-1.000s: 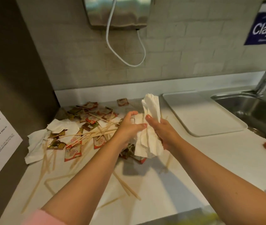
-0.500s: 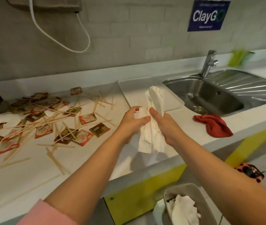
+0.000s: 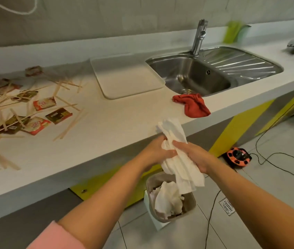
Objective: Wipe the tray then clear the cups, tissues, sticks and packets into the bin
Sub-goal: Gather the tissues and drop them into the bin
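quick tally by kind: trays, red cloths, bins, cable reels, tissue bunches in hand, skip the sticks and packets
tray: 1
red cloth: 1
bin: 1
orange cable reel: 1
tissue bunch: 1
total: 5
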